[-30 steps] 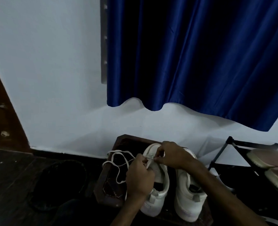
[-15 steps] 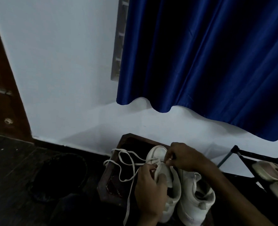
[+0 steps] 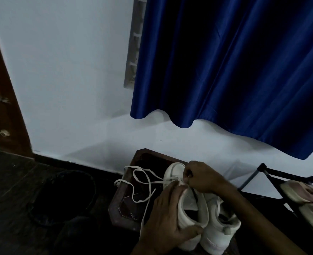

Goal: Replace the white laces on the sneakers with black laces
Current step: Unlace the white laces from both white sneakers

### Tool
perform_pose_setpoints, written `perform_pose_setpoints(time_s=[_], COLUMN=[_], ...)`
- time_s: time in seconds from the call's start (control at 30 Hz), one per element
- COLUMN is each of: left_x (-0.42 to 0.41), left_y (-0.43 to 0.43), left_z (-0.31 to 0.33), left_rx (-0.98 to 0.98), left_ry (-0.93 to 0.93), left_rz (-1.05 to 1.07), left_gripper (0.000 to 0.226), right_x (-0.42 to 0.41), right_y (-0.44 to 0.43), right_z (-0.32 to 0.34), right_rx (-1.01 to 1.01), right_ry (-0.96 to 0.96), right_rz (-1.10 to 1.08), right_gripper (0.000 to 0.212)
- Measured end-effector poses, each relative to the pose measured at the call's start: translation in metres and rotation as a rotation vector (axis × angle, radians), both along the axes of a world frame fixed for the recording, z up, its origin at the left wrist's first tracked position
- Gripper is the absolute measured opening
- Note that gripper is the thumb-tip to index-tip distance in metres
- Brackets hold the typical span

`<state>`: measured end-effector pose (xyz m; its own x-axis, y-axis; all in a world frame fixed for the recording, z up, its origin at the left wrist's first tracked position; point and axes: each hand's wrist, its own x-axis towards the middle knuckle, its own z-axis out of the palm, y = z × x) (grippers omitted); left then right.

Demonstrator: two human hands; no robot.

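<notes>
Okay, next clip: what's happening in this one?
A person is unlacing a white sneaker on a small dark table. The left hand grips the sneaker by its side, and the right hand pinches the white lace near the toe-end eyelets. Much of the lace is already loose, trailing over the table's left edge. A second white sneaker stands beside it on the right. No black laces are in view.

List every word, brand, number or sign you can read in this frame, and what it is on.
None can be read.
White sneakers: no legible brand or label in this dim view.
Pink shoes at the right: too blurred to tell.
Blue curtain and wall: plain, no text.
</notes>
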<state>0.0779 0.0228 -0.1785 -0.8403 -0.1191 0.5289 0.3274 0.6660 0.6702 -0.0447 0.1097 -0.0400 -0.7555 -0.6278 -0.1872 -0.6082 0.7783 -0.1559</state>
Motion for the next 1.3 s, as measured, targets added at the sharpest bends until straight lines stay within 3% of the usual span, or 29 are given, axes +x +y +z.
perform_pose_setpoints(time_s=[0.2, 0.3, 0.43, 0.63, 0.7, 0.77, 0.83, 0.93, 1.03, 1.17, 1.3], left_x=[0.001, 0.000, -0.002, -0.003, -0.004, -0.003, -0.003, -0.003, -0.003, -0.004, -0.005], left_y=[0.002, 0.004, 0.004, 0.006, 0.006, 0.005, 0.005, 0.006, 0.007, 0.008, 0.009], left_z=[0.001, -0.002, -0.006, -0.008, -0.008, -0.008, -0.008, -0.008, -0.010, -0.011, -0.013], left_rx=[-0.020, -0.043, -0.057, -0.047, -0.055, -0.062, -0.071, -0.071, -0.065, -0.083, -0.087], left_ry=[0.042, 0.043, 0.071, 0.070, 0.066, 0.067, 0.066, 0.055, 0.067, 0.091, 0.114], left_rz=[0.059, 0.040, 0.063, 0.080, 0.090, 0.096, 0.105, 0.116, 0.117, 0.129, 0.126], left_gripper=[0.088, 0.089, 0.096, 0.095, 0.094, 0.093, 0.093, 0.093, 0.092, 0.092, 0.091], right_x=[-0.013, -0.016, -0.004, -0.001, -0.001, -0.002, -0.006, -0.013, -0.016, -0.002, 0.004], right_y=[0.023, 0.028, 0.002, -0.009, -0.006, 0.001, 0.013, 0.039, 0.050, 0.016, -0.007], right_z=[0.057, 0.055, 0.031, -0.008, -0.007, 0.007, 0.035, 0.078, 0.074, 0.031, -0.007], right_rx=[-0.178, 0.072, 0.030, 0.273, 0.230, 0.119, -0.020, -0.148, 0.111, 0.080, 0.286], right_ry=[-0.040, 0.072, 0.052, 0.209, 0.227, 0.124, 0.043, 0.091, 0.225, 0.135, 0.258], right_rz=[-0.096, -0.074, 0.029, 0.049, 0.071, 0.068, 0.017, -0.067, -0.066, 0.066, 0.115], right_gripper=[0.010, 0.008, 0.018, 0.024, 0.020, 0.006, 0.012, 0.011, 0.003, 0.023, 0.023])
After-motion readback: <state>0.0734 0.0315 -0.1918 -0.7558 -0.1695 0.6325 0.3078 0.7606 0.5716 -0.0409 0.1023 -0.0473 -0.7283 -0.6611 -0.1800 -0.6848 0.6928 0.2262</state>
